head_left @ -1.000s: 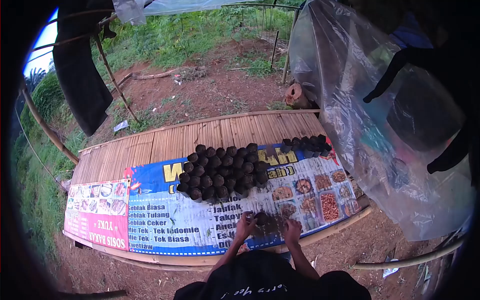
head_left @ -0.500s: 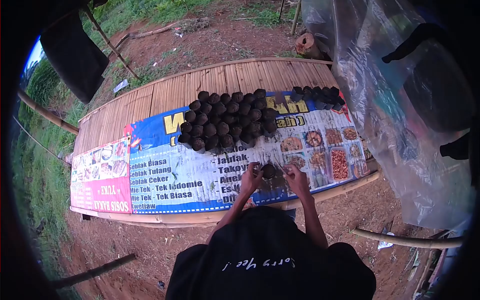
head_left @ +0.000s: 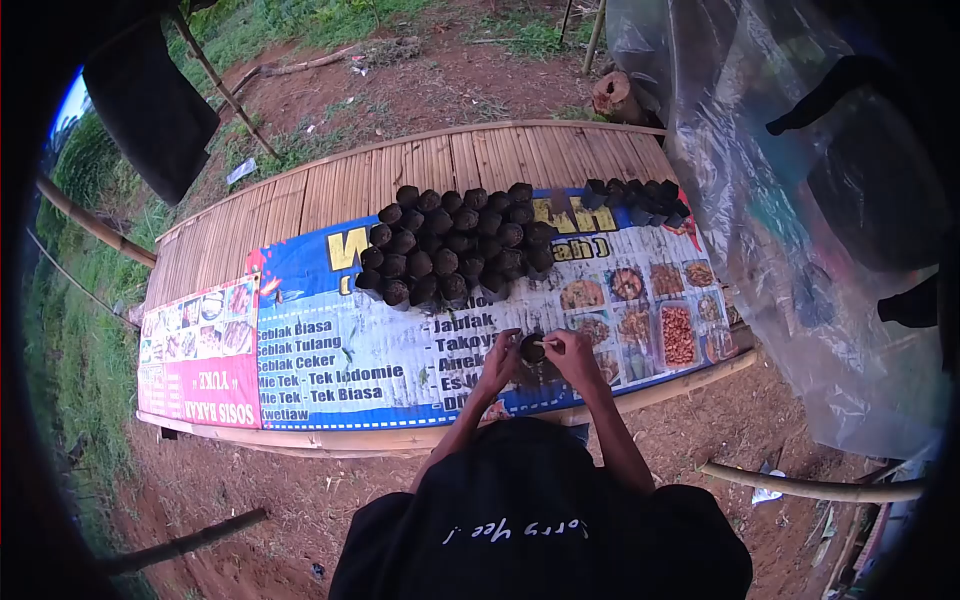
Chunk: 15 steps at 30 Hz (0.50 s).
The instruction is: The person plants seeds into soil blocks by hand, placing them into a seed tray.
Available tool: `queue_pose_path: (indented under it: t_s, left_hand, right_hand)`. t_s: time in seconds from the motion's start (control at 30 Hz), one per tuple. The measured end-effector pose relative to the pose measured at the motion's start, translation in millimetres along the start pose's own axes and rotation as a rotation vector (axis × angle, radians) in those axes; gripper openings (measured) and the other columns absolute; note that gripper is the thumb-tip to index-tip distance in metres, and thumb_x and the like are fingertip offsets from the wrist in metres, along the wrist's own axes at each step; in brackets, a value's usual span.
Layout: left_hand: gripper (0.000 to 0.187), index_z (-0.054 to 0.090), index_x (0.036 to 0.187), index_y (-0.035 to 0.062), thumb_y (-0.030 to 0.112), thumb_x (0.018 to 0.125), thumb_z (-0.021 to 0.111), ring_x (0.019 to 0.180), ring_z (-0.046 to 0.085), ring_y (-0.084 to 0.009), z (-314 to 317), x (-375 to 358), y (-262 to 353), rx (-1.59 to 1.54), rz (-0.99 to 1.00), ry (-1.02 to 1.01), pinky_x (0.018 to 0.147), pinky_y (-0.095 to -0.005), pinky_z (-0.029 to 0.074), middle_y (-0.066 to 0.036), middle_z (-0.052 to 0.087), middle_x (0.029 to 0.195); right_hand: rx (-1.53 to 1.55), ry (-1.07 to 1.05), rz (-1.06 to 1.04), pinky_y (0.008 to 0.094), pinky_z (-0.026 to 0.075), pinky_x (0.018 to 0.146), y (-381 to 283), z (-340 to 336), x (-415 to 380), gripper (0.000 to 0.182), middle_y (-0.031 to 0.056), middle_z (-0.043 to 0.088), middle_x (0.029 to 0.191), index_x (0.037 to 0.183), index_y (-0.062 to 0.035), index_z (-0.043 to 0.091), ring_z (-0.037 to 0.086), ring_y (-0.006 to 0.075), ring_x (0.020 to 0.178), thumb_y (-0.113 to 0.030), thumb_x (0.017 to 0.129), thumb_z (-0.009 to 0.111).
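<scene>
A small black nursery bag (head_left: 531, 352) filled with dark soil stands on the printed banner in front of me. At its left rim, the fingers of my left hand (head_left: 502, 358) are closed and steady it. My right hand (head_left: 572, 354) pinches a short, pale stick (head_left: 544, 344), whose tip reaches over the soil from the right. Whether the tip enters the soil is too small to tell. Farther back, many similar soil-filled bags (head_left: 445, 245) stand packed in a block. Dark crumbs of soil lie on the banner beneath my hands.
A smaller group of black bags (head_left: 640, 198) sits at the table's back right. The banner (head_left: 320, 340) covers much of the bamboo table (head_left: 400, 165). Clear plastic sheeting (head_left: 720, 150) hangs on the right, and a bamboo pole (head_left: 810, 482) juts in below it.
My right hand has moved left, bringing the pale stick over the bag's mouth. My left hand stays at the bag's left side.
</scene>
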<state>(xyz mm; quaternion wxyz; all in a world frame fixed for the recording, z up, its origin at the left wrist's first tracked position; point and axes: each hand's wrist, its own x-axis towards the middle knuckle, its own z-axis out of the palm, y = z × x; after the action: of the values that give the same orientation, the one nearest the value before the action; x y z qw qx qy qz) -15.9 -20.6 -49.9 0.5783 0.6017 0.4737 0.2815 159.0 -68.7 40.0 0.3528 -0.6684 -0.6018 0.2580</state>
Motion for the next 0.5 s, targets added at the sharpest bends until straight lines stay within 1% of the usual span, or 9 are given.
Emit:
queue_pose_path:
  t_s: [0.03, 0.07, 0.13, 0.17, 0.23, 0.27, 0.33, 0.4, 0.5]
  left_hand:
    - [0.053, 0.047, 0.125, 0.0065, 0.010, 0.076, 0.064, 0.088, 0.063, -0.0309, -2.8, 2.2, -5.5, -0.092, -0.003, -0.041, 0.073, -0.0382, 0.052, -0.018, 0.061, 0.095]
    - [0.053, 0.047, 0.125, 0.0065, 0.010, 0.076, 0.064, 0.088, 0.063, -0.0309, -4.0, 3.4, -11.2, -0.093, -0.002, -0.043, 0.073, -0.0382, 0.052, -0.018, 0.061, 0.095]
    - [0.062, 0.046, 0.128, 0.0063, 0.008, 0.069, 0.067, 0.102, 0.058, -0.0316, -6.8, 1.2, -4.8, 0.273, 0.245, 0.007, 0.082, -0.0364, 0.050, -0.017, 0.056, 0.107]
    - [0.062, 0.046, 0.128, 0.0063, 0.008, 0.069, 0.067, 0.102, 0.058, -0.0316, -5.9, 0.7, -1.3, 0.271, 0.243, 0.008, 0.082, -0.0364, 0.050, -0.017, 0.056, 0.107]
    - [0.068, 0.047, 0.128, 0.0058, 0.006, 0.064, 0.070, 0.108, 0.054, -0.0330, -3.2, 3.8, 2.3, 0.351, 0.330, -0.052, 0.088, -0.0357, 0.048, -0.016, 0.053, 0.115]
    - [0.068, 0.047, 0.128, 0.0058, 0.006, 0.064, 0.070, 0.108, 0.054, -0.0330, -3.0, 4.9, 3.9, 0.349, 0.327, -0.049, 0.088, -0.0357, 0.048, -0.016, 0.053, 0.115]
    - [0.066, 0.048, 0.127, 0.0065, 0.006, 0.064, 0.070, 0.108, 0.055, -0.0330, -1.3, 9.2, 2.3, 0.225, 0.361, -0.165, 0.090, -0.0362, 0.047, -0.015, 0.054, 0.115]
    - [0.064, 0.049, 0.125, 0.0057, 0.006, 0.065, 0.070, 0.108, 0.055, -0.0330, 1.3, 13.4, -0.7, 0.198, 0.351, -0.180, 0.090, -0.0368, 0.047, -0.015, 0.054, 0.115]
    - [0.060, 0.051, 0.123, 0.0042, 0.008, 0.066, 0.071, 0.107, 0.056, -0.0327, 4.8, 16.2, -6.8, 0.177, 0.347, -0.175, 0.089, -0.0372, 0.047, -0.016, 0.056, 0.115]
  right_hand:
    - [-0.001, 0.002, -0.001, 0.0316, 0.051, 0.063, 1.1, 4.7, 1.3, 0.011, 0.0141, 0.067, 0.075, 0.085, 0.0012, 0.066, 0.067, 0.0214, 0.069, -0.009, 0.079, 0.066]
    - [0.069, 0.019, 0.019, 0.0310, 0.051, 0.062, 2.1, 10.6, 1.9, 0.012, 0.0132, 0.067, 0.075, 0.086, 0.0009, 0.066, 0.067, 0.0198, 0.069, -0.010, 0.082, 0.065]
    - [0.138, 0.034, 0.039, 0.0305, 0.051, 0.062, 0.3, 14.5, 1.9, 0.013, 0.0124, 0.068, 0.075, 0.088, 0.0006, 0.066, 0.067, 0.0182, 0.069, -0.012, 0.084, 0.064]
    - [0.166, 0.050, 0.076, 0.0308, 0.051, 0.062, -0.2, 15.2, 0.7, 0.014, 0.0128, 0.068, 0.076, 0.089, 0.0004, 0.065, 0.067, 0.0196, 0.069, -0.013, 0.087, 0.061]
    - [0.195, 0.063, 0.111, 0.0312, 0.051, 0.062, 0.2, 16.8, -0.3, 0.015, 0.0131, 0.068, 0.076, 0.091, 0.0003, 0.064, 0.067, 0.0209, 0.069, -0.014, 0.089, 0.059]
    - [0.118, 0.069, 0.076, 0.0323, 0.051, 0.062, 0.0, 18.0, -3.0, 0.015, 0.0130, 0.067, 0.076, 0.091, 0.0003, 0.062, 0.067, 0.0230, 0.069, -0.014, 0.090, 0.057]
    - [0.039, 0.073, 0.039, 0.0334, 0.051, 0.062, 5.6, 22.2, -8.7, 0.015, 0.0128, 0.067, 0.076, 0.092, 0.0004, 0.060, 0.066, 0.0250, 0.069, -0.014, 0.091, 0.055]
    - [-0.137, 0.076, -0.104, 0.0362, 0.050, 0.062, 7.9, 24.6, -11.6, 0.014, 0.0129, 0.066, 0.075, 0.091, 0.0007, 0.057, 0.066, 0.0295, 0.069, -0.013, 0.092, 0.054]
    - [-0.136, 0.109, -0.196, 0.0385, 0.050, 0.064, 9.7, 24.9, -14.7, 0.015, 0.0125, 0.065, 0.075, 0.092, -0.0001, 0.057, 0.065, 0.0310, 0.073, -0.014, 0.092, 0.054]
